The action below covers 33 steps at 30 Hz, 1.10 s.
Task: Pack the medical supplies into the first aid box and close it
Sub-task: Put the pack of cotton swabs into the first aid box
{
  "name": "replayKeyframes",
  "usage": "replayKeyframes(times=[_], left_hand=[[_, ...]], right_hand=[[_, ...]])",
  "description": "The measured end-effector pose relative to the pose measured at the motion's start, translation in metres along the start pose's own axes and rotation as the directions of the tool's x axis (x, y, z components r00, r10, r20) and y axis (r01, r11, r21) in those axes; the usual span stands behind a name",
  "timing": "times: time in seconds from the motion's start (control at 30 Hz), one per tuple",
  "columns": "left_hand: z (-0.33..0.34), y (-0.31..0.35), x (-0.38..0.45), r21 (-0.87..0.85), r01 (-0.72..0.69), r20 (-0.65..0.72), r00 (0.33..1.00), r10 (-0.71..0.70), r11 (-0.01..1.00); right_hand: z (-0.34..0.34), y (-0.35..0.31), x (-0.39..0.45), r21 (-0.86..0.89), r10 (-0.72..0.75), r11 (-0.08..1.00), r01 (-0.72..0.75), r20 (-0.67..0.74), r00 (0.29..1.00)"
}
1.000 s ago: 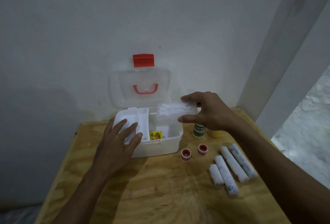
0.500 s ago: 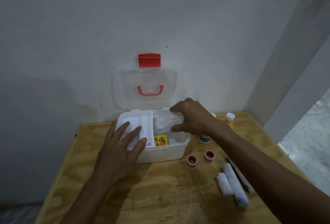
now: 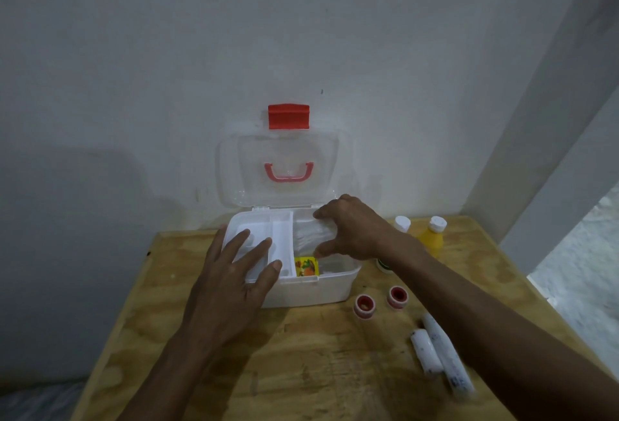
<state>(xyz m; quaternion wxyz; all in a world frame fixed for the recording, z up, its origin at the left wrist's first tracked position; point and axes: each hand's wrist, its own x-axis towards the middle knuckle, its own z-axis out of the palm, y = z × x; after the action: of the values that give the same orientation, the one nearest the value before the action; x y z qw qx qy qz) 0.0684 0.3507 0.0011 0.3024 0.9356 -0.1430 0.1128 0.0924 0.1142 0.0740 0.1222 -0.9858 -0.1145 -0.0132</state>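
First aid box (image 3: 311,290) sits open at the back of the table (image 3: 301,370), lid (image 3: 284,169) upright against the wall. Right hand (image 3: 355,229) holds a clear packet of white supplies (image 3: 310,234) inside the box's right compartment, fingers curled on it. Left hand (image 3: 234,280) lies flat, fingers spread wide, on the box's left tray (white insert). Right of the box: 2 red-cored tape rolls (image 3: 365,306), 2 bandage rolls (image 3: 425,350), a yellow bottle (image 3: 430,239).
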Motion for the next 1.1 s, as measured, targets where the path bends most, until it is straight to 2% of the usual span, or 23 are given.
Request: replayKeyframes(times=[0.23,0.47,0.63,0.8,0.9,1.1], left_hand=[[-0.001,0.002,0.000,-0.011,0.008,0.013,1.000,-0.008,1.000],[-0.001,0.002,-0.001,0.000,0.017,0.011,1.000,-0.017,1.000],[-0.001,0.003,-0.001,0.002,0.020,0.017,1.000,-0.020,1.000],[-0.001,0.002,-0.001,-0.001,0.019,0.018,1.000,-0.019,1.000],[-0.002,0.002,-0.001,0.002,0.016,0.014,1.000,-0.016,1.000],[-0.002,0.004,0.000,0.004,0.024,0.022,0.999,-0.024,1.000]], right_hand=[[0.010,-0.009,0.004,0.058,0.028,0.998,-0.031,0.045,0.999],[0.012,-0.020,0.004,0.272,0.066,0.960,-0.067,0.012,0.998],[0.023,-0.027,0.001,0.453,0.193,0.880,-0.144,-0.063,0.979],[0.028,-0.032,0.001,0.582,0.306,0.776,-0.243,-0.011,0.952],[0.025,-0.032,0.000,0.636,0.306,0.726,-0.263,0.044,0.951],[0.023,-0.033,-0.002,0.606,0.234,0.758,-0.239,0.089,0.968]])
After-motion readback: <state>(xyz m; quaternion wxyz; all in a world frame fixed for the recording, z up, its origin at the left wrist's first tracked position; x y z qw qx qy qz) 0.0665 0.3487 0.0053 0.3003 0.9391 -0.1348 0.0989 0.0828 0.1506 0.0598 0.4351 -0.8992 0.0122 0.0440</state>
